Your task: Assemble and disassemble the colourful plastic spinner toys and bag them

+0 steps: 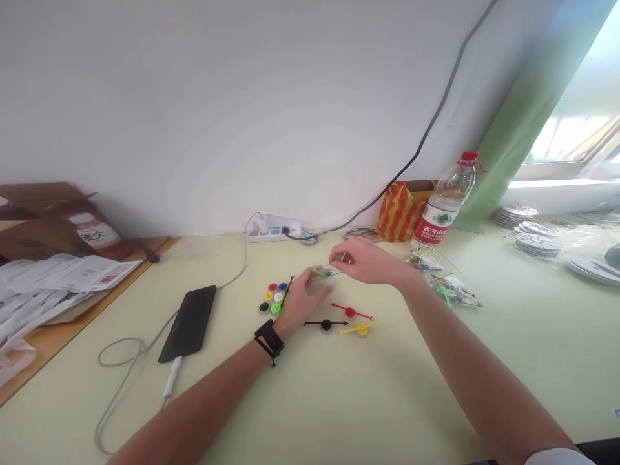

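Note:
My left hand, with a black watch on the wrist, rests on the table. Its thumb stands apart from its curved fingers, whose tips are at small green and blue arrow pieces. To the right, my right hand hovers with thumb and fingertips pinched together; what they hold is too small to make out. In front of my hands lie a red arrow spinner, a black arrow spinner and a yellow arrow spinner. Several coloured round bases are grouped left of my left hand.
Small clear bags of arrow parts lie at right, near a water bottle and a striped bag. A phone with its cable is at left. A power strip sits by the wall; stacked discs stand far right.

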The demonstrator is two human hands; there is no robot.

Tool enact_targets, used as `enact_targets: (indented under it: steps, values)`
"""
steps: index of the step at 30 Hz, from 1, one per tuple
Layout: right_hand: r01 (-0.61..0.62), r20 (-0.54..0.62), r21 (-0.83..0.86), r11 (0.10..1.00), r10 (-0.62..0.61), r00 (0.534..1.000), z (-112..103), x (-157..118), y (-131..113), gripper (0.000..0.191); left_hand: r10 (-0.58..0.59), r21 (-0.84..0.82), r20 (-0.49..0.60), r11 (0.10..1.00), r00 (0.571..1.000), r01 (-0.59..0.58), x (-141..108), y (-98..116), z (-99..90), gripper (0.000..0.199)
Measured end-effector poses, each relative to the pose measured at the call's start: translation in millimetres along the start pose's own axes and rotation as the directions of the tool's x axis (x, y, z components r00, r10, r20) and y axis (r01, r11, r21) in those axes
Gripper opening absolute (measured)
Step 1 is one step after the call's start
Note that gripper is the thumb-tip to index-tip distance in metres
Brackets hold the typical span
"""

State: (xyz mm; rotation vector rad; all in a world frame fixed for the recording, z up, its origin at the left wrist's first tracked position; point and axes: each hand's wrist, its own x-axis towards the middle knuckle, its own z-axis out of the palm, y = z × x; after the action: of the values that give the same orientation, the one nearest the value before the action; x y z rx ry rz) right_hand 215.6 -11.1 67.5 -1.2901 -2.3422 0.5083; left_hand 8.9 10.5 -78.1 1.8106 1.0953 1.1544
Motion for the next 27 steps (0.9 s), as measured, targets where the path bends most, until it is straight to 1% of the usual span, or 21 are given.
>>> enact_targets:
  steps: [2,6,7,8,9,10,11,13,14,16,17,19,21,23,25,27]
  values:
    - [0.003,-0.004,0.031,1.0,-0.003,1.0,-2.5,-1.5,-0.1,0.013,-0.002,0.038,-0.015,0.999,1.0,0.003,0.1,-0.1,-0.8,0.047]
    - [0.0,-0.151,0.026,1.0,0.003,0.989,-12.5,-6.2,-2.2,0.008,-0.005,0.045,-0.021,0.999,1.0,0.006,-0.1,0.7,-1.2,0.034]
    - [0.001,-0.165,0.015,1.0,0.002,0.986,-15.5,-7.8,-3.3,0.008,0.0,0.03,-0.012,1.0,1.0,0.001,-0.2,1.3,-1.1,0.031]
    - [0.003,-0.147,0.008,1.0,-0.002,0.989,-17.9,-9.4,-4.4,0.008,0.004,0.005,-0.002,1.0,1.0,-0.004,-0.3,2.0,-1.0,0.029]
    - [0.008,-0.09,0.009,1.0,-0.007,0.996,-19.2,-10.9,-5.3,0.01,0.004,-0.028,0.008,1.0,1.0,-0.004,-0.4,2.9,-1.0,0.028]
    - [0.014,-0.001,0.017,1.0,-0.014,1.0,-18.9,-11.9,-6.0,0.011,0.001,-0.066,0.016,0.998,1.0,0.0,-0.5,3.9,-1.1,0.029]
    - [0.018,0.107,0.027,0.999,-0.02,0.994,-16.6,-12.4,-6.2,0.01,-0.009,-0.101,0.023,0.995,1.0,0.011,-0.7,4.9,-1.3,0.031]
    - [-0.008,0.316,0.022,1.0,0.001,0.949,-6.1,-11.3,-5.8,0.008,-0.04,-0.116,0.03,0.992,0.999,0.043,-0.7,6.7,-2.0,0.038]
    - [-0.033,0.398,-0.004,0.999,0.031,0.917,1.6,-9.7,-5.3,0.015,-0.051,-0.093,0.028,0.994,0.998,0.053,-0.7,7.4,-2.4,0.041]
    - [-0.101,0.5,-0.097,0.99,0.136,0.855,18.4,-5.0,-4.6,0.032,-0.051,-0.028,0.023,0.998,0.998,0.051,-0.4,8.5,-3.0,0.041]
    - [-0.118,0.541,-0.134,0.984,0.173,0.823,26.1,-2.4,-4.7,0.036,-0.045,-0.008,0.023,0.999,0.999,0.046,-0.2,8.9,-3.1,0.039]
    - [-0.125,0.589,-0.167,0.978,0.201,0.783,37.5,1.8,-5.6,0.033,-0.047,-0.012,0.023,0.999,0.999,0.048,0.2,9.4,-3.1,0.035]
    - [-0.12,0.606,-0.171,0.978,0.2,0.769,42.5,3.9,-7.0,0.024,-0.072,-0.036,0.014,0.997,0.997,0.072,0.5,9.6,-2.6,0.036]
    - [-0.121,0.611,-0.176,0.977,0.205,0.765,42.2,4.0,-7.7,0.021,-0.088,-0.052,0.002,0.995,0.996,0.088,0.5,9.6,-2.1,0.036]
    - [-0.129,0.625,-0.178,0.975,0.214,0.75,38.4,3.1,-6.3,0.02,-0.086,-0.052,0.003,0.995,0.996,0.086,0.5,9.3,-1.8,0.035]
    - [-0.137,0.644,-0.139,0.981,0.194,0.74,31.1,1.6,-2.7,0.017,-0.074,-0.041,0.015,0.996,0.997,0.075,0.3,9.0,-1.9,0.035]
